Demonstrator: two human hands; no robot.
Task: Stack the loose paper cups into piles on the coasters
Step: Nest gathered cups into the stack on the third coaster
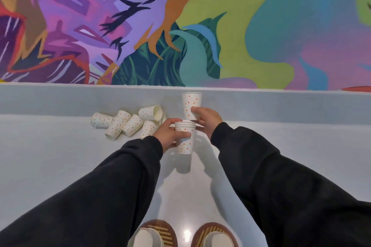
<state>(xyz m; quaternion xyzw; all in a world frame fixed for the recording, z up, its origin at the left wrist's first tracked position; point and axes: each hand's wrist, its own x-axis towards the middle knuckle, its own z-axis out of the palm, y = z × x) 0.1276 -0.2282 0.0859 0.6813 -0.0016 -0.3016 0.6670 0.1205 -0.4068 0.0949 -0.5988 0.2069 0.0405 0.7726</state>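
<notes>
Hands first: what has the left hand (167,133) got?

Its fingers are curled round a stack (184,140) of nested spotted cups. The stack is upright, mouth up, lifted off the table (60,156); its shadow lies on the surface below.

And the right hand (206,120)?

It pinches a cup (191,104) low on its wall, thumb on the left side, fingers wrapped behind. That cup is upright too. Its rim looks doubled, so I cannot tell whether it is one cup or two.

Where is the cup relative to the stack?

Higher and slightly to the right, with its base just above the stack's rim. Whether they touch, I cannot tell.

Where are the loose cups (128,124)?

Six or seven lie on their sides in a cluster left of the hands, touching one another, beside the raised ledge (301,104) at the table's far edge. One shows its open mouth toward the right.

Are the coasters (168,232) in view?

Yes, two round brown striped ones at the bottom edge, side by side between the black sleeves (120,176). Each bears a pile (147,237) seen from above and cut off by the frame, well apart from the hands.

What is beyond the ledge?

A painted mural (241,26) in purple, orange, green and blue.
</notes>
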